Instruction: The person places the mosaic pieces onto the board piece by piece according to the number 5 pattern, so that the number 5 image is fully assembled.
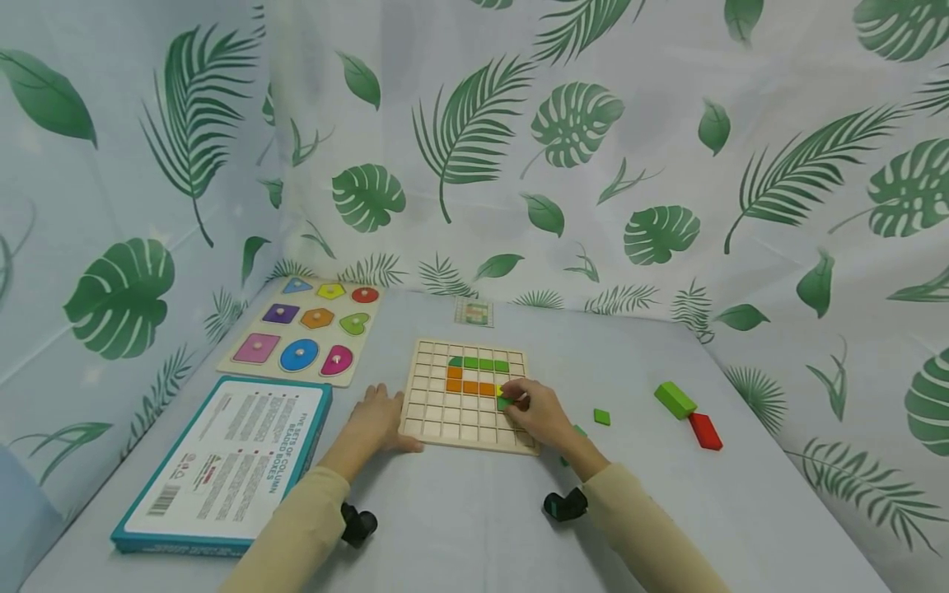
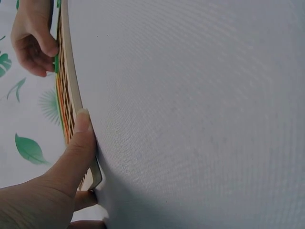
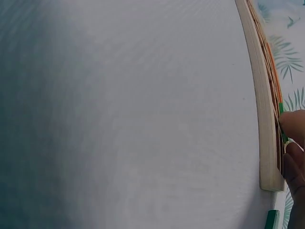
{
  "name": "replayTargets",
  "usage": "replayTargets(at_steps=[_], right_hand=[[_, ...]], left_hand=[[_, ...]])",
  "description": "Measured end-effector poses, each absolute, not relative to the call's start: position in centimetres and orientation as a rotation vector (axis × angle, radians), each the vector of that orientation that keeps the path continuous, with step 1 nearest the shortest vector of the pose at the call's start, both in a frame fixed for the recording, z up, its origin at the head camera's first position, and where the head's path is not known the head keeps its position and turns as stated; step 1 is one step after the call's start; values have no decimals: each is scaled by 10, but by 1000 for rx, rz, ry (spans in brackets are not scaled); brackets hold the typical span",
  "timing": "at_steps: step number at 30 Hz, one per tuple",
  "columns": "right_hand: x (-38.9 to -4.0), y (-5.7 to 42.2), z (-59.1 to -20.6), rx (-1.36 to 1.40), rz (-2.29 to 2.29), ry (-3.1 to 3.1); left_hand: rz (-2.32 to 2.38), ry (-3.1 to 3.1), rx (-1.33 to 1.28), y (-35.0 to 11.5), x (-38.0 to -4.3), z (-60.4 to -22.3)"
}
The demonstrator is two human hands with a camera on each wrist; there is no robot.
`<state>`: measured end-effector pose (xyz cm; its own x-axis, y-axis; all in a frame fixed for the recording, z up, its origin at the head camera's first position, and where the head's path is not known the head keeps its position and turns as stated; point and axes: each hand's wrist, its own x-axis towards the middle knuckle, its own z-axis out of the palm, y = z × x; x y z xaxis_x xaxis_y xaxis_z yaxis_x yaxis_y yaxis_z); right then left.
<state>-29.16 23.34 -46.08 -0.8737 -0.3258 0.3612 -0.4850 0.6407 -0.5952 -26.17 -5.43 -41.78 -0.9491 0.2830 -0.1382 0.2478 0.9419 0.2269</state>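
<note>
A wooden grid board (image 1: 445,416) lies flat on the table, with green tiles (image 1: 485,364) in a row and orange tiles (image 1: 470,387) below them. At the board's near left corner, my left hand (image 1: 376,422) holds its edge; the left wrist view shows the thumb (image 2: 81,143) against the front side. Over the board's right part, my right hand (image 1: 539,412) pinches a green tile (image 1: 504,403) beside a yellow piece (image 1: 500,391). The right wrist view shows fingertips (image 3: 291,125) at this green tile, low over the grid; whether it touches the board is unclear.
Right of the board lie a loose green tile (image 1: 602,417), a green block (image 1: 675,399) and a red block (image 1: 705,431). A shape puzzle board (image 1: 296,375) and a blue-edged box (image 1: 222,461) lie left. A small pattern card (image 1: 474,312) lies behind the grid.
</note>
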Motion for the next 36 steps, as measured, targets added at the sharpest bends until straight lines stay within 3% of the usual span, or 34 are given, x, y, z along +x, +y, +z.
replayTargets(at_steps=[36], right_hand=[[-291, 296, -452, 378, 932, -2644]], left_hand=[[266, 2938, 424, -53, -260, -416]])
